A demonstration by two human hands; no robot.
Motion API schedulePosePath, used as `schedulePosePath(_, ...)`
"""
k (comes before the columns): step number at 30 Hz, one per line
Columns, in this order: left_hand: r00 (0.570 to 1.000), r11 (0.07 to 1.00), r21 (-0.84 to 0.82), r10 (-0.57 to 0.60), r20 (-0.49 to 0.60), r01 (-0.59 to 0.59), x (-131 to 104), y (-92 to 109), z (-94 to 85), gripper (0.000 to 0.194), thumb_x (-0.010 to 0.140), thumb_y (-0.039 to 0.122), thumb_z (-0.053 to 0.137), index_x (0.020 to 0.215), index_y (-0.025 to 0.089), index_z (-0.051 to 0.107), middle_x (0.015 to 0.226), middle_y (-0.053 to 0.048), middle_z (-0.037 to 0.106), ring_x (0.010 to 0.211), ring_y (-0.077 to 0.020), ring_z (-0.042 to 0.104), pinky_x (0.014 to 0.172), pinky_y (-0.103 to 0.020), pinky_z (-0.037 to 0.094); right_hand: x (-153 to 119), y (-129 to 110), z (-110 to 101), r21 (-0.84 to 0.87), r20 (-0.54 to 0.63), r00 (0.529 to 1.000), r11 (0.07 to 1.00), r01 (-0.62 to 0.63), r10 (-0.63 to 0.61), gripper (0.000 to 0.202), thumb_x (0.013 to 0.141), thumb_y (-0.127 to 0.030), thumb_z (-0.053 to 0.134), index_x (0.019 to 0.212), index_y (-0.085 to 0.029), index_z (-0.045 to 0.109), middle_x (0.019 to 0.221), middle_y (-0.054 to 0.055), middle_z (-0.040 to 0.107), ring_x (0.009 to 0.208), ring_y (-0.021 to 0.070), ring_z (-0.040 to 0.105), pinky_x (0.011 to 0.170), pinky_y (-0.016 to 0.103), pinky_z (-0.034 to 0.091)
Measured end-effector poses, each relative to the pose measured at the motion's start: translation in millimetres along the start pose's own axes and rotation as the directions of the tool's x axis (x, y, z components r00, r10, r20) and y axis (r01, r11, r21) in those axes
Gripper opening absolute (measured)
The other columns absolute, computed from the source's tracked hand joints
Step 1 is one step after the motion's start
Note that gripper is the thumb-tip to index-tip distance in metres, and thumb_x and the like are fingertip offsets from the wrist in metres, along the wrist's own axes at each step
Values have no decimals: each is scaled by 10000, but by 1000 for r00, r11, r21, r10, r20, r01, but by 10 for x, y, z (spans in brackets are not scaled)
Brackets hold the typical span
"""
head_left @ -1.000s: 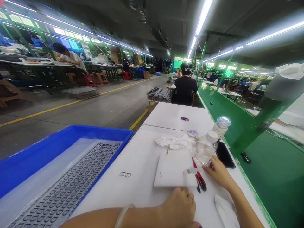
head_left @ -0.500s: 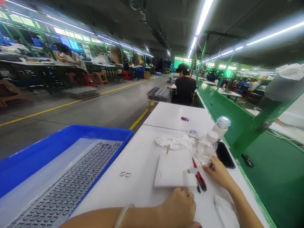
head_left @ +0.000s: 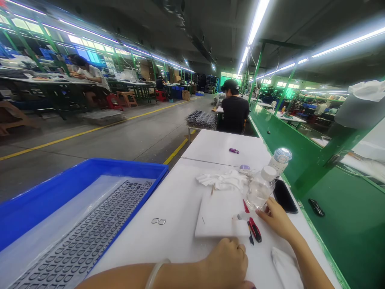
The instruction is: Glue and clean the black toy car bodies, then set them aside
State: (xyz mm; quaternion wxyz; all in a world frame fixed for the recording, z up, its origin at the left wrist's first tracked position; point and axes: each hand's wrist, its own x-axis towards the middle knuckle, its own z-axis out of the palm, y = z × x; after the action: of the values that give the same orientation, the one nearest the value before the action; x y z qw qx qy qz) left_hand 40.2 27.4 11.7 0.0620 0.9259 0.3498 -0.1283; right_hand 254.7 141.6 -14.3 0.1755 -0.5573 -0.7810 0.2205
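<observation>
My left hand (head_left: 227,261), a pale bangle (head_left: 156,273) on its wrist, is closed at the near edge of a white pad (head_left: 221,216); its palm side is hidden. Beside a clear bottle (head_left: 259,190), my right hand (head_left: 275,216) rests with thumb and forefinger apart, fingertips close to the bottle's base. A red and black cutter (head_left: 255,230) and a small translucent nozzle-like piece (head_left: 243,216) lie between the hands. Two metal rings (head_left: 158,221) lie on the white table (head_left: 168,249). Many similar rings fill a sheet (head_left: 81,241) in a blue tray (head_left: 120,163).
White cloth (head_left: 224,180) lies behind the pad, another (head_left: 287,267) by my right forearm. A tumbler (head_left: 280,160) and dark phone-like slab (head_left: 285,196) stand or lie at right. The green belt (head_left: 339,224) carries a black item (head_left: 316,207). A person (head_left: 234,110) sits ahead.
The black item on the green belt has shifted slightly nearer and to the right. The head of the person ahead has moved a little. Both my hands look unmoved.
</observation>
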Motion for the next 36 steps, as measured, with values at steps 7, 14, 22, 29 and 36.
schedulePosePath(7, 1000, 1000, 8, -7, 6, 7, 3, -7, 9, 592, 1000, 610, 498, 1144, 65, 680, 1092, -173, 683, 969, -296, 666, 704, -375, 555, -1, 19, 13, 4, -1, 1000, 1000, 3, -3, 252, 899, -420, 498, 1052, -228, 557, 973, 68, 571, 789, 213, 556, 738, 381, 477)
schedulePosePath(14, 1000, 1000, 6, -5, 19, 4, 7, -7, 20, 600, 1006, 614, 483, 1159, 65, 672, 1105, -168, 680, 983, -290, 661, 718, -369, 551, -2, 6, 14, 9, -15, 1000, 1000, 2, -2, 245, 887, -418, 516, 1029, -226, 572, 948, 60, 566, 780, 212, 570, 724, 373, 482)
schedulePosePath(22, 998, 1000, 23, 5, -56, -3, 17, -28, 36, 566, 979, 610, 549, 1069, 73, 702, 1024, -166, 699, 889, -283, 669, 612, -344, 484, 3, 18, 17, -8, -16, 1000, 1000, 4, -4, 212, 893, -417, 514, 984, -231, 558, 936, 54, 559, 779, 208, 576, 722, 366, 481)
schedulePosePath(29, 999, 1000, 17, 4, -42, -3, 4, -15, 22, 577, 987, 614, 530, 1092, 71, 696, 1048, -166, 697, 913, -284, 666, 630, -344, 487, -1, 16, 13, -15, -31, 999, 1000, 18, -18, 185, 900, -397, 521, 981, -236, 562, 923, 48, 563, 769, 205, 576, 710, 363, 488)
schedulePosePath(36, 999, 1000, 8, -6, -41, 6, 14, -1, 58, 574, 984, 622, 531, 1073, 80, 696, 1036, -160, 695, 903, -282, 663, 625, -339, 464, -4, 1, -1, -12, -21, 1000, 1000, 11, -11, 201, 900, -404, 520, 983, -227, 567, 926, 50, 563, 774, 203, 572, 715, 360, 490)
